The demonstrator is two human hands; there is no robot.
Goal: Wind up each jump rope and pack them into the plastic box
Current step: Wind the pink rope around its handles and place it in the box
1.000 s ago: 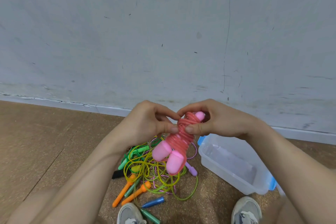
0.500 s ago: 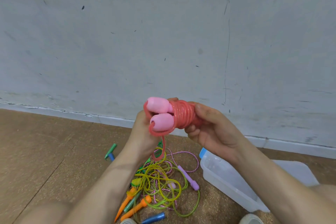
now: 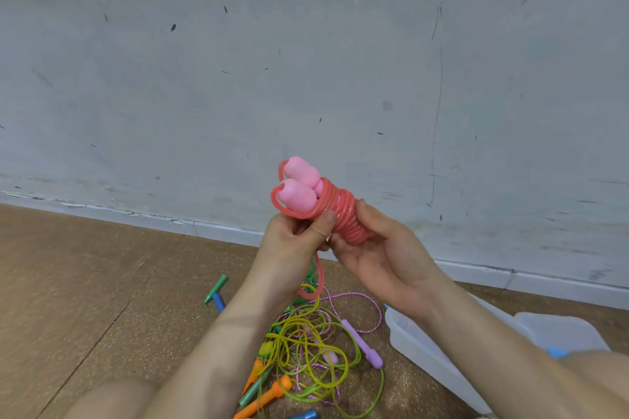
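Pink jump rope [image 3: 335,211], coiled, I record gripped by left hand [image 3: 292,241] and right hand [image 3: 384,255] above speckled brown floor [image 3: 85,282]; scuffed grey wall [image 3: 306,61] behind, plastic box [image 3: 415,354] at right.

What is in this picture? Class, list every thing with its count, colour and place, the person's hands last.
wound jump rope: one, coral cord round two pink handles, held up before the wall.
loose jump ropes: several, yellow-green and pink-purple cords, orange and purple handles, tangled on the floor under the hands.
stray handles: two, green and blue, on the floor left of the tangle.
plastic box: one, clear, on the floor at right, partly behind the right arm.
wall: one, pale grey, behind.
floor: one, brown.
left hand: one, grips the cord near the handles.
right hand: one, grips the coil's lower end.
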